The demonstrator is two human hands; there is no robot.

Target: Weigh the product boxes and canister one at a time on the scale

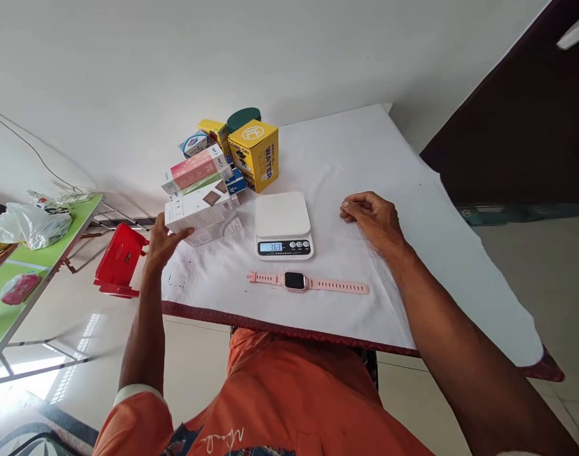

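Left hand grips the white box, nine o'clock from the scale; right hand, fingers curled closed, at three; watch at six.

The scale is smooth white plastic with a glossy black panel. I'd call the pink watch strap matt and rubbery, its dark face shiny like glass. The white box looks like smooth printed card; the yellow box does too. Softly wrinkled cloth makes the tablecloth. The red chair is shiny plastic, the bag thin, crinkled plastic, the floor polished tile (you can see light bouncing off it).
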